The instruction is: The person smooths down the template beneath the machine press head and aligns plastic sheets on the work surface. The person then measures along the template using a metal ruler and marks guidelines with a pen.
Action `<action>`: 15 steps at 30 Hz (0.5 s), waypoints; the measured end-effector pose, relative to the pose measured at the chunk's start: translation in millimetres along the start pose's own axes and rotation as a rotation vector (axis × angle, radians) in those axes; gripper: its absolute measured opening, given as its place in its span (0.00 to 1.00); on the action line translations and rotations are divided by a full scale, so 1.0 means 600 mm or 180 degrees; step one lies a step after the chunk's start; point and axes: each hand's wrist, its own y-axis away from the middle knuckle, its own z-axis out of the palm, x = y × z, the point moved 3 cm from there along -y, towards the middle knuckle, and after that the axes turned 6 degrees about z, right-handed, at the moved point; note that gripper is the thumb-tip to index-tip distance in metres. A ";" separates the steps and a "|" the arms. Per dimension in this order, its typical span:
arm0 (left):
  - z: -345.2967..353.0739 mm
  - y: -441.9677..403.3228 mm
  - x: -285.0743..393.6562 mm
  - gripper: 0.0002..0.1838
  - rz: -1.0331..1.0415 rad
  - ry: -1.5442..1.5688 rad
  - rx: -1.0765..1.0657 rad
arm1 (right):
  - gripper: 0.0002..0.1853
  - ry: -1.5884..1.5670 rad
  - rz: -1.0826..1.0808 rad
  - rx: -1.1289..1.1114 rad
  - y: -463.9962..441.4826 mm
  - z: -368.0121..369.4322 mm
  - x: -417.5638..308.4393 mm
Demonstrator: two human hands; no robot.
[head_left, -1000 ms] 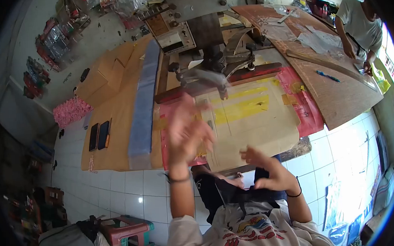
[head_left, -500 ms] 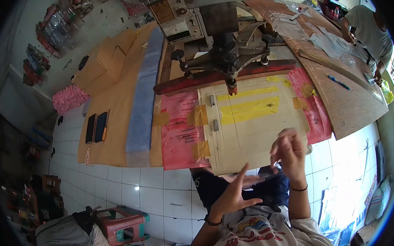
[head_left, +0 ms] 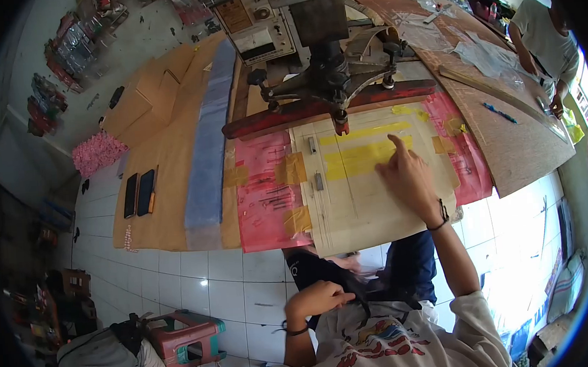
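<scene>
The right hand is over the right half of the beige sheet, its index finger stretched toward the far side and its thumb spread wide of it; the fingertip is at the yellow tape (whether it touches or hovers, I cannot tell); the left hand is by the lap on the near side, its fingers curled narrow, and I cannot tell whether they close on anything.

The sheet lies in the middle of the scene, with pink sheeting showing to its left and right; patches of brown tape overlap its left edge; two small grey blocks sit on its left part, one farther than the other; along its far side runs a red bar, under a black bracket with knobs.

On the left, the brown-topped counter carries a long blue strip and two dark phones, side by side; on the right, a blue pen lies on a wooden board, and beyond it is a person in a pale shirt.
</scene>
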 end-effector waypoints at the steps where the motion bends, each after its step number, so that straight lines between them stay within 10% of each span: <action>1: -0.045 0.030 0.051 0.16 0.0486 0.0234 0.0062 | 0.24 0.0112 -0.0165 0.0231 -0.010 0.011 0.000; 4: -0.132 0.035 0.170 0.25 0.1744 -0.0128 0.1513 | 0.21 0.0422 -0.0629 0.0497 -0.027 0.023 -0.023; 6: -0.173 -0.017 0.205 0.32 0.1811 -0.2510 0.2159 | 0.20 0.0446 -0.0909 0.0296 -0.024 0.027 -0.023; 15: -0.253 -0.145 0.106 0.38 0.1008 -0.3103 0.2177 | 0.25 0.0775 -0.1762 -0.0703 -0.040 0.054 -0.024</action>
